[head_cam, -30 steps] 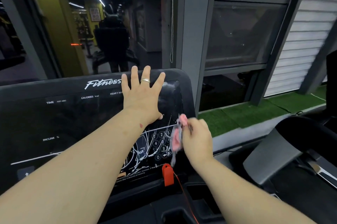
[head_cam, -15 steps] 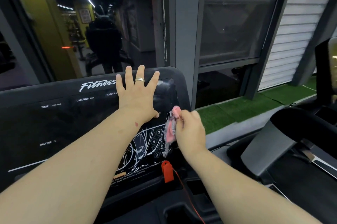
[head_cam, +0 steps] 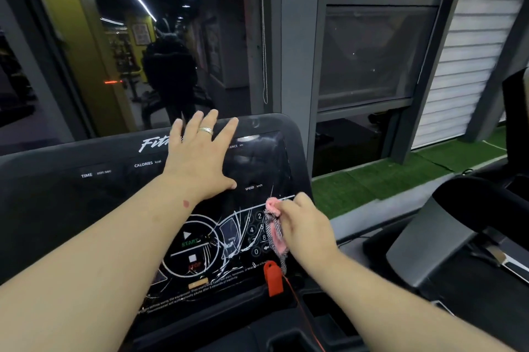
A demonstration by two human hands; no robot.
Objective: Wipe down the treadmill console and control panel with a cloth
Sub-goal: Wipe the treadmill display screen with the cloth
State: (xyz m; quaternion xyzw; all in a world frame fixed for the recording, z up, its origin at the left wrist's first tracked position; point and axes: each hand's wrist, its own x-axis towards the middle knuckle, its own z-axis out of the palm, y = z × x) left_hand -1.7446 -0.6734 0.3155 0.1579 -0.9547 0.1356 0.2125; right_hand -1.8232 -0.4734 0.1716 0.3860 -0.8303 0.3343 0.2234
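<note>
The black treadmill console (head_cam: 71, 200) fills the lower left, with white labels for time, calories and speed. Its lower control panel (head_cam: 217, 248) shows a cracked surface, a start and stop ring and a number keypad. My left hand (head_cam: 200, 162), wearing a ring, lies flat with fingers spread on the upper console. My right hand (head_cam: 306, 228) grips a bunched pink and grey cloth (head_cam: 274, 231) against the keypad at the panel's right edge.
A red safety key (head_cam: 273, 280) with a red cord hangs below the panel. A second treadmill's grey console (head_cam: 429, 237) stands to the right. Dark windows and a grey pillar (head_cam: 297, 51) are straight ahead, with green turf (head_cam: 386, 177) along the wall.
My right hand with the cloth has slid slightly left along the keypad. My left hand stays flat on the console, now a little higher over the logo.
</note>
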